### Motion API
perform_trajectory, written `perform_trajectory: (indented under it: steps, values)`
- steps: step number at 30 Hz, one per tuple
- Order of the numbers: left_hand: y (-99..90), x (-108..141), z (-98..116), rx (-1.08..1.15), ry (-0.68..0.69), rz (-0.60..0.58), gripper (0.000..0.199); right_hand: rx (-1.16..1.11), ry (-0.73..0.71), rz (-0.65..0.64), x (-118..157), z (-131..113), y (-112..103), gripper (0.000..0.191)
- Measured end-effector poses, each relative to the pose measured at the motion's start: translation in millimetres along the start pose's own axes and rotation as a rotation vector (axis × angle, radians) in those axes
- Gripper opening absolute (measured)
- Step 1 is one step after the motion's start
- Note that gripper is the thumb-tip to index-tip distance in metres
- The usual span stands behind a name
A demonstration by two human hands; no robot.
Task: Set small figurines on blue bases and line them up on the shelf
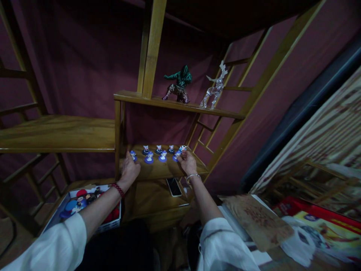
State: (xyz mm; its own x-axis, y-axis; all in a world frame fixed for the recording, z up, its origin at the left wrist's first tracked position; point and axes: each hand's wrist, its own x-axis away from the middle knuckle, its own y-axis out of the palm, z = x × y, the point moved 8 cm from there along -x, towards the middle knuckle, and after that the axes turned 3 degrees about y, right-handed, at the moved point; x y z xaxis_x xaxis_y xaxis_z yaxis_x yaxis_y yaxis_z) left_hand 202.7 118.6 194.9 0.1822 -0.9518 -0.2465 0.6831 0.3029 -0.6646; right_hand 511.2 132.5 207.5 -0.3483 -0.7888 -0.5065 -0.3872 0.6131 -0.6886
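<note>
Small figurines stand in two rows on a wooden shelf [152,173]. The front row has white figurines on purple bases, among them one [163,156] in the middle. Behind are darker-based figurines, such as one [158,149] near the centre. At the row's left end, my left hand [131,168] has its fingers closed around a purple-based figurine [133,154], partly hiding it. Over at the right end, my right hand [187,163] pinches a small figurine [183,148] at the back. Its fingers also partly cover the purple-based figurine [176,155] beside it.
A white box [120,216] of assorted figurines sits at lower left. Below the shelf lies a phone [174,187]. Above, a green-hooded crouching figure [180,83] and a clear deer [214,88] stand on another shelf. Brown paper [254,218] and a plastic bag [299,241] lie at right.
</note>
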Motion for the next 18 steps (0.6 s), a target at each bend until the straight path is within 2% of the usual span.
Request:
perform_trajectory:
  steps: [4,8,18]
  values:
    - [1.2,-0.9,3.4,-0.042,0.014,0.008,0.067,-0.071,0.061,-0.081,-1.3,2.1,6.7,0.035]
    - [1.5,-0.2,3.4,-0.057,0.042,0.046,0.067,-0.041,0.073,-0.158,-1.3,3.0,14.9,0.039]
    - [-2.6,3.5,6.9,-0.058,0.028,0.118,0.063,0.085,0.052,-0.193,-6.3,1.4,20.0,0.033]
